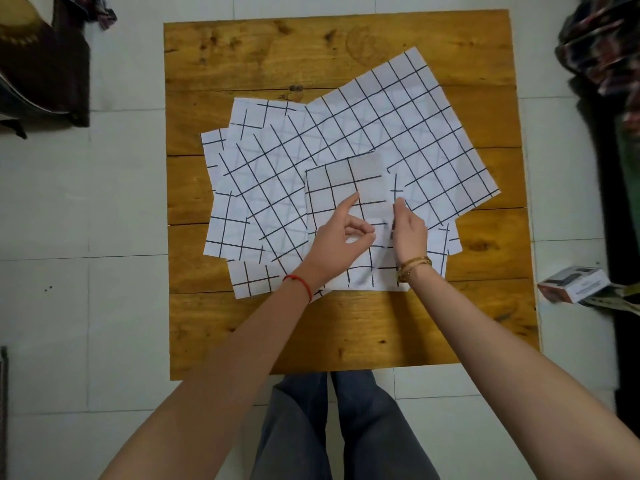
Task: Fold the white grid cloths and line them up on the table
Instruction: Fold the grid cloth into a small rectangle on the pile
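Note:
Several white cloths with a black grid lie spread in an overlapping pile (381,123) on the wooden table (242,57). On top, near the front, lies a smaller cloth (332,188) partly folded over itself. My left hand (337,237) rests on it, index finger stretched out and pressing the cloth, the other fingers curled. Just to the right, my right hand (408,230) pinches the folded cloth's right edge between fingers and thumb.
The table stands on a pale tiled floor. A small box (575,284) lies on the floor to the right, dark clothing (602,46) at the far right, a dark bag (38,64) at the upper left. Bare wood shows along the table's front and back.

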Tool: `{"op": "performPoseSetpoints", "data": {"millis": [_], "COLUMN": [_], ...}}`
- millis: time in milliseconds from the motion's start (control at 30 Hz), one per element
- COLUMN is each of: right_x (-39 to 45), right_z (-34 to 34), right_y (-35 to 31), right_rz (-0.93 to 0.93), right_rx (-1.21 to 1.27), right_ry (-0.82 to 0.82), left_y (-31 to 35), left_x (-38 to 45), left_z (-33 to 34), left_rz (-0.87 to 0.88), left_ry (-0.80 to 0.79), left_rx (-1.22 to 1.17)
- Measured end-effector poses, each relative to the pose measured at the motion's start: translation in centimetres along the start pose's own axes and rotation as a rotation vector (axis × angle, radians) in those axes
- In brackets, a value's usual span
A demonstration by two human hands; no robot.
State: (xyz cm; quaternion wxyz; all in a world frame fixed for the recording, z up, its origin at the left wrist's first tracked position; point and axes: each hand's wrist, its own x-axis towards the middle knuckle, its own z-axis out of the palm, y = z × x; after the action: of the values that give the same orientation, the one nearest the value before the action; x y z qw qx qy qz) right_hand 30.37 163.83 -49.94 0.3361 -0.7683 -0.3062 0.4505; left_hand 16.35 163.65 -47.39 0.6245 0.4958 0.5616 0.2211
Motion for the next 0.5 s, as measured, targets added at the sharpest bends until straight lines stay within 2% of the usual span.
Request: {"op": "performPoseSetpoints", "data": {"millis": [100,233,300,500], "right_x": [0.3,1.0,1.4,2.1], "right_z": [-0.8,-1.2,-1.2,-1.3], "right_y": [0.4,1.6,2.1,3.4], "right_rz": [-0.005,-0.093,-0.096,-0.027], "right_rx": [-0.051,-0.333,-0.427,-0.494], "right_ry": [-0.059,-0.030,0.002,-0.013], "left_y": [-1.0,-2.4,-3.6,-5.3], "left_x": [0.0,-0.5,-0.5,-0.4], "left_z": [0.4,-0.8,-1.9,-4.1], "left_rz": [-0.005,0.123,0.133,0.034], "left_ry": [0.001,0.188,0.233,0.085], "left_rx": [0.046,0.258,0.380,0.706]}}
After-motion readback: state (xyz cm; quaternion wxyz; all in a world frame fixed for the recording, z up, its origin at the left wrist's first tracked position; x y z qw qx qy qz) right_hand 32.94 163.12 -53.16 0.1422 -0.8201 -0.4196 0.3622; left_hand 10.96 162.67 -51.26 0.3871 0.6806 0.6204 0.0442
